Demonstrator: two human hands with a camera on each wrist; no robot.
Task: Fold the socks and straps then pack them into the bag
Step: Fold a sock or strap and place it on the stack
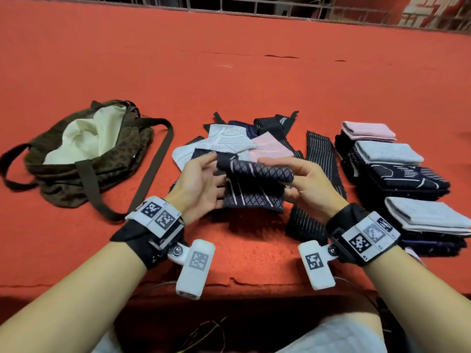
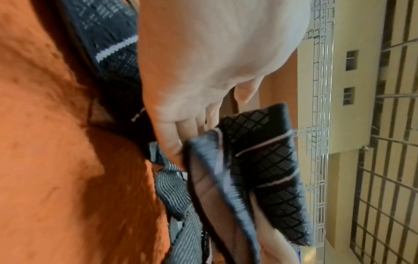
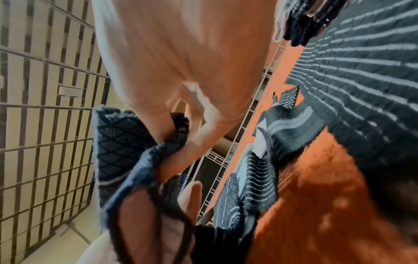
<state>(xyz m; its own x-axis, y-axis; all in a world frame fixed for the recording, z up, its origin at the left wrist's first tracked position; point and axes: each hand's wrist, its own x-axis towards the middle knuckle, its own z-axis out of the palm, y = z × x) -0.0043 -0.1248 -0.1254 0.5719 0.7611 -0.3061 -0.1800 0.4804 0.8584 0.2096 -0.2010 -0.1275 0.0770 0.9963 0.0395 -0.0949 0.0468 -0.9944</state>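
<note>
A dark navy sock (image 1: 254, 171) with a diamond weave and pale stripes hangs folded over between my two hands above the red cloth. My right hand (image 1: 285, 177) pinches its right end, thumb on top and fingers curled beneath, which the right wrist view (image 3: 181, 135) confirms. My left hand (image 1: 215, 174) lies with straight fingers inside the fold at the sock's left end (image 2: 271, 160), the thumb standing apart. The brown bag (image 1: 122, 154) lies open at the left, its cream lining showing. A black strap with thin white stripes (image 1: 321, 154) lies flat to the right of my hands.
A loose pile of white, pink and dark socks (image 1: 234, 141) lies just beyond my hands. Several stacks of folded socks (image 1: 397, 171) line the right side. The bag's long brown shoulder strap (image 1: 158, 159) trails toward me. A metal grille (image 1: 254, 6) borders the far edge.
</note>
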